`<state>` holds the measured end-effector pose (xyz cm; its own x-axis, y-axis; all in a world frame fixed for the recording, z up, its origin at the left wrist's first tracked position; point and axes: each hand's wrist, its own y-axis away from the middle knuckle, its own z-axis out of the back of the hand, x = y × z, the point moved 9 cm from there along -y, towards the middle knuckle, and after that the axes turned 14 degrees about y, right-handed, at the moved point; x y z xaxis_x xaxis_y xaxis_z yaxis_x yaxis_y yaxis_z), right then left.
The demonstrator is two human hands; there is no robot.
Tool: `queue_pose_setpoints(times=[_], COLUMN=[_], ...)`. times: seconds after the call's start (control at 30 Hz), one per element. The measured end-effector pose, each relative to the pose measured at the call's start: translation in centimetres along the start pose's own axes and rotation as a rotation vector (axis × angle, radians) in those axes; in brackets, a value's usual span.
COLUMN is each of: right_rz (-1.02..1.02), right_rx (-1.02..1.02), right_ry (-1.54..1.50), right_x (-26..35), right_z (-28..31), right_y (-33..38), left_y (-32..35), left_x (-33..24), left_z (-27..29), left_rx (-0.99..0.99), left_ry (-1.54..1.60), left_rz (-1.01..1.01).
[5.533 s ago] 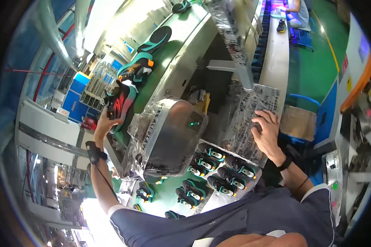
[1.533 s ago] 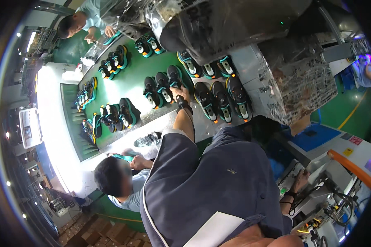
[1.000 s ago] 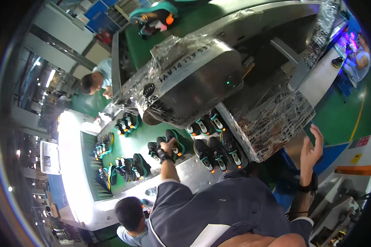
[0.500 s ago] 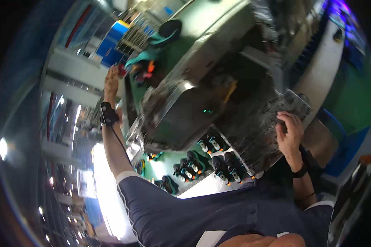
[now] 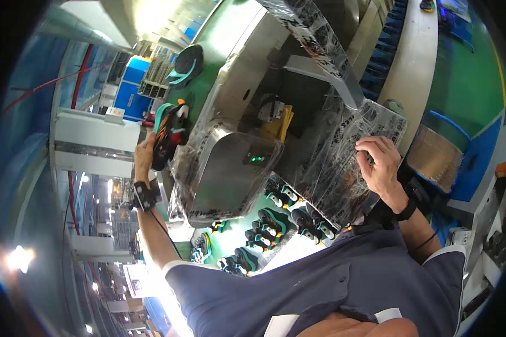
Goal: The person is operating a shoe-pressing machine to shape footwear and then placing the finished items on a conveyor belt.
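My left hand (image 5: pixel 144 154) reaches out at the far left, its fingers closed on the edge of a black shoe (image 5: pixel 167 137) with a teal sole and orange and red details. The shoe is tilted over a green belt (image 5: pixel 205 92); part of my grip is hidden. On the right, my right hand (image 5: pixel 381 165) is loosely curled with the thumb apart from the fingers. Nothing shows in it. It is over a flat machine top (image 5: pixel 343 151) wrapped in clear plastic. Between my hands is a metal machine housing (image 5: pixel 225 174) with small green lights.
Several black and teal shoes (image 5: pixel 264 227) stand on the green surface near my body. A teal-edged black shoe part (image 5: pixel 185 64) lies farther up the belt. A plastic-wrapped post (image 5: pixel 315 42) rises over the machine. A blue-rimmed bin (image 5: pixel 436 154) stands at right.
My left hand and the shoe have come closer to my body. The whole view has shifted and sharpened. My right hand stays over the plastic-wrapped top.
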<state>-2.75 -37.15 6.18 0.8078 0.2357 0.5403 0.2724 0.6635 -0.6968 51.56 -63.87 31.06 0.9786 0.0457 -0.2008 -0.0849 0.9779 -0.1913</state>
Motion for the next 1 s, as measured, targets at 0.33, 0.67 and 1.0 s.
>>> queue_pose_setpoints(times=[0.33,0.67,1.0], right_rz=[0.042,0.092,-0.153], right_rx=[0.029,-0.028,0.124], right_ry=[0.014,-0.442,-0.315], right_x=[1.0,5.5,5.4], right_z=[0.2,7.2,6.6], right_y=[0.3,-2.7,5.1], left_y=[12.2,25.1,27.6], left_x=[-2.4,-21.5,-27.5], left_z=[4.1,0.3,-26.2], left_rx=[-0.360,-0.046,0.176], left_ry=[0.922,1.410,1.379], left_rz=[0.007,-0.376,-0.412])
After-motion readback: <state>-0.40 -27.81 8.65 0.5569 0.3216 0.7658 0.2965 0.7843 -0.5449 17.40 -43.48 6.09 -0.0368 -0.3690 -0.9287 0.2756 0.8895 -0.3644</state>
